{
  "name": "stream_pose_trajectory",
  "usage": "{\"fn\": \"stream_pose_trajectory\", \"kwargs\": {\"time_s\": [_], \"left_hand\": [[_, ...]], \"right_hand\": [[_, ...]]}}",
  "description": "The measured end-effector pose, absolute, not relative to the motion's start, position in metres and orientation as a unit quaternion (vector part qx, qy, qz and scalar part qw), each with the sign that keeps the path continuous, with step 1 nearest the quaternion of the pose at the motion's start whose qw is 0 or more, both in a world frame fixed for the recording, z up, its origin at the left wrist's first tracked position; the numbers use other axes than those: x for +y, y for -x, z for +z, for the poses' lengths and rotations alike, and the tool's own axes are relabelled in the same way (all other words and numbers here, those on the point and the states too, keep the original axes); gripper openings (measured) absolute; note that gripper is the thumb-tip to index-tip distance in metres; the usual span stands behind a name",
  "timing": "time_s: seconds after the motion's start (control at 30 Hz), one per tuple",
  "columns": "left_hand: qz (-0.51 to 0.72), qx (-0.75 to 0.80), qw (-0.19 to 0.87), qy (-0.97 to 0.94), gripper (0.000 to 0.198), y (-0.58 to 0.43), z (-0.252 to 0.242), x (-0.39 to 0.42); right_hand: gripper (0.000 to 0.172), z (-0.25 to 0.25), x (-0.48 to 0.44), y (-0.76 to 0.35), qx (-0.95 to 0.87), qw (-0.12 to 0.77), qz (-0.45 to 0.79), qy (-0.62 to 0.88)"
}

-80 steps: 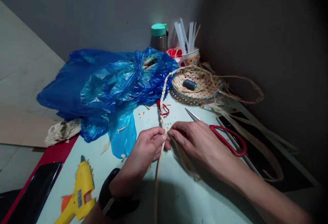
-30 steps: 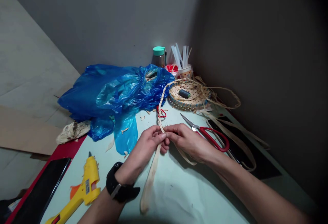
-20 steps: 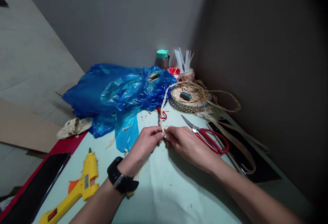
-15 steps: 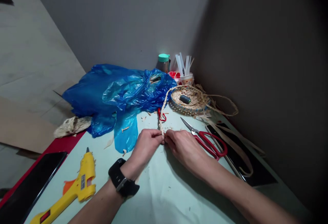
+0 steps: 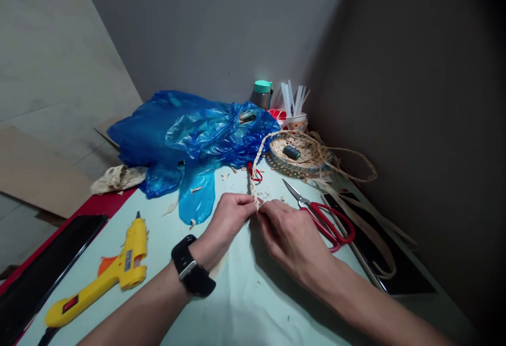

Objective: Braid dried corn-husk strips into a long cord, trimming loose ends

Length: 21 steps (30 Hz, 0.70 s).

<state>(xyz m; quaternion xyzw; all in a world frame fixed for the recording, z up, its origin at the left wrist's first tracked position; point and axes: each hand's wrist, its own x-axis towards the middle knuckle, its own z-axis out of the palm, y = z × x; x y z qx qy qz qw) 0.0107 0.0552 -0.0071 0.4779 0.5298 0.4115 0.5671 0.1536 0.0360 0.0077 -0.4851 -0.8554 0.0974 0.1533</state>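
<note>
A pale braided cord (image 5: 259, 159) of dried plant fibre runs from my fingers up and over a round woven basket (image 5: 279, 162). My left hand (image 5: 233, 213) pinches the braid near its lower end, thumb and fingertips together. Right beside it, my right hand (image 5: 290, 227) is closed on the same end, its fingertips meeting the left ones. The strands between the fingers are mostly hidden. Just beyond the braid lies a small red loop (image 5: 256, 173). Red-handled scissors (image 5: 328, 224) rest open to the right of my right hand.
A yellow glue gun (image 5: 128, 256) lies left of my left forearm. Behind are a crumpled blue plastic bag (image 5: 190, 124), a bottle with a green lid (image 5: 262, 93) and a cup of glue sticks (image 5: 296, 122). A dark spool (image 5: 291, 152) sits in the basket. Loose fibre strips (image 5: 367, 230) lie at the right.
The view has shifted slightly, so things appear a little further right. Both hands stay on the braid's end; my right hand's fingers have turned a little lower around it.
</note>
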Motion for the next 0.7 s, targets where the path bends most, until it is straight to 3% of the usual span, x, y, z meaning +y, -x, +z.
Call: {"fn": "stream_pose_trajectory", "kwargs": {"time_s": [0.2,0.4,0.6,0.7], "left_hand": [[0.408,0.475,0.646,-0.437,0.008,-0.008,-0.003,0.056],[0.404,0.460,0.644,-0.458,0.017,-0.006,-0.001,0.056],[0.398,0.461,0.664,-0.433,0.014,-0.004,-0.003,0.059],[0.406,0.450,0.665,-0.436,0.013,-0.002,0.000,0.059]], "right_hand": [[0.022,-0.001,0.026,-0.147,-0.880,0.097,0.015,0.464],[0.023,-0.004,0.027,-0.145,-0.884,0.073,-0.007,0.461],[0.021,0.008,0.037,-0.155,-0.868,0.127,0.116,0.466],[0.033,0.020,0.050,-0.167,-0.826,0.210,0.176,0.493]]}}
